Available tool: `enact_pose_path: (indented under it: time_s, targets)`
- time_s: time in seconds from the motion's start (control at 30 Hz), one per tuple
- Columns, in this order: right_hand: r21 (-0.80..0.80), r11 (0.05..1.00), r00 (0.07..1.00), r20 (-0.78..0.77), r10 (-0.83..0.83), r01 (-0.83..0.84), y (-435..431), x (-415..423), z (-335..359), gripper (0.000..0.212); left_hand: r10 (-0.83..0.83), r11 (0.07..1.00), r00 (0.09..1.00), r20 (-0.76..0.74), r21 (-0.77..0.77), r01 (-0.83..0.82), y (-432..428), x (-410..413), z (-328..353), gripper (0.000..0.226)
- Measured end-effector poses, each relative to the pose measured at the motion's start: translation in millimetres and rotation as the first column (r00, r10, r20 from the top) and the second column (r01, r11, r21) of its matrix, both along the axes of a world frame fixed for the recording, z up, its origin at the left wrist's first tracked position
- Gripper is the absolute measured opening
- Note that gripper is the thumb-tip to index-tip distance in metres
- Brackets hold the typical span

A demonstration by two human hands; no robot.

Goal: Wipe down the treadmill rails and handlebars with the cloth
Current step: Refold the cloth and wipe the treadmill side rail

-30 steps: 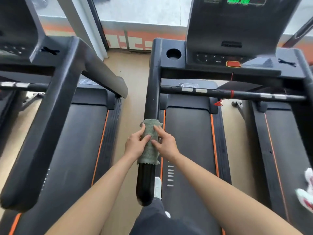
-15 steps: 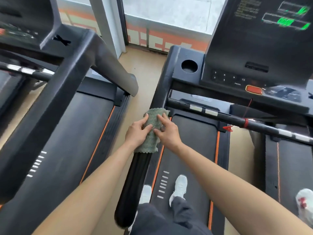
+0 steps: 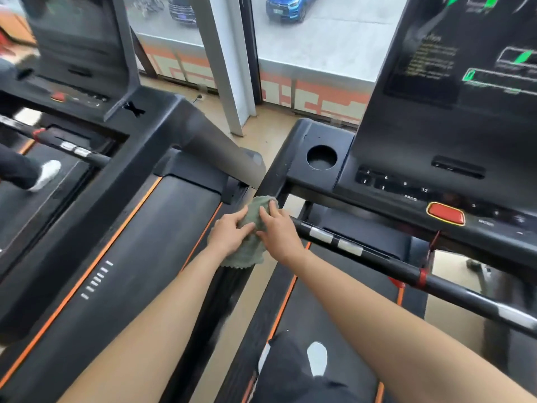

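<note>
Bright daylight comes through the window ahead, giving soft, faint shadows. The console screen carries pale glare and blurred text. Wide-angle distortion bends the edges, and motion blur smears the left side and foreground.

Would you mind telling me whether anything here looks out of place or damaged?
Nothing stands out. The green cloth is wrapped over the handrail under the left hand and right hand; a red cord hangs from the console to the crossbar.

Big window up front with a blue car parked outside, white pillar splitting it, orange-and-cream band underneath, tan floor. Plenty of daylight.
</note>
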State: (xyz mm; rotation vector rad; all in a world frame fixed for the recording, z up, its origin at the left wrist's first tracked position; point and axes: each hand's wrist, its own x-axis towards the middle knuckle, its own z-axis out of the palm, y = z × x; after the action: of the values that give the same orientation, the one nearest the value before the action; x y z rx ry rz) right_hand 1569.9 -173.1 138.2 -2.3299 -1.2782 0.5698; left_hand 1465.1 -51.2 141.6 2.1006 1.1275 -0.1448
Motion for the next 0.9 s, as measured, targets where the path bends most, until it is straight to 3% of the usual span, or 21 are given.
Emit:
enact_pose_path:
  time_s: [0.33, 0.6, 0.9]
  targets:
    - [-0.120, 0.982, 0.937, 0.303, 0.175, -0.145, 25.0, 94.5, 4.9, 0.075, -0.005, 0.996, 1.000, 0.009, 0.094, 0.004, 13.4, 80.1, 2.6, 0.060]
    - [-0.168, 0.980, 0.947, 0.282, 0.154, -0.110, 49.1, 180.8, 12.6, 0.072, -0.024, 0.994, 1.000, 0.015, 0.108, 0.022, 45.9, 153.1, 2.6, 0.060]
    - [-0.263, 0.964, 0.952, 0.302, 0.055, 0.028, 57.8, 255.5, 16.9, 0.070, -0.153, 0.965, 0.988, -0.028, 0.210, 0.156, 65.0, 244.6, 14.9, 0.066]
